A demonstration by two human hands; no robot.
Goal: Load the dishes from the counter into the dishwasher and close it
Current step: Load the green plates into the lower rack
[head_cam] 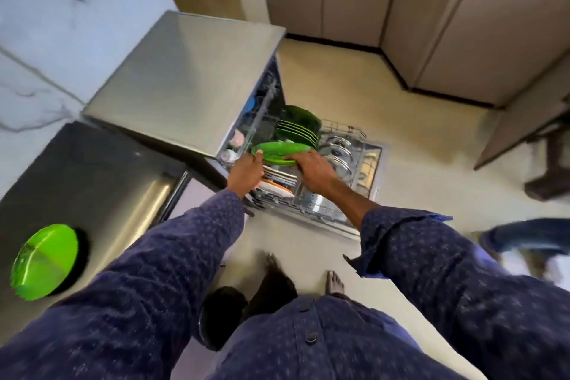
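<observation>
Steel table [77, 182] on my left carries one green plate [44, 261] near its edge. Ahead, the dishwasher [188, 83] stands open, its lower rack [345, 160] pulled out with green plates [297, 129] standing in it. My left hand [246, 173] and right hand [311, 171] each grip a rim of another green plate [280, 153] just over the rack.

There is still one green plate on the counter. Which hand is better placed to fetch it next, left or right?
Left, probably. The green plate on the counter lies on the person's left side, nearer the left hand. The right hand would have to cross the body. Both hands now hold the green plate over the rack, so it must be seated first.
</observation>
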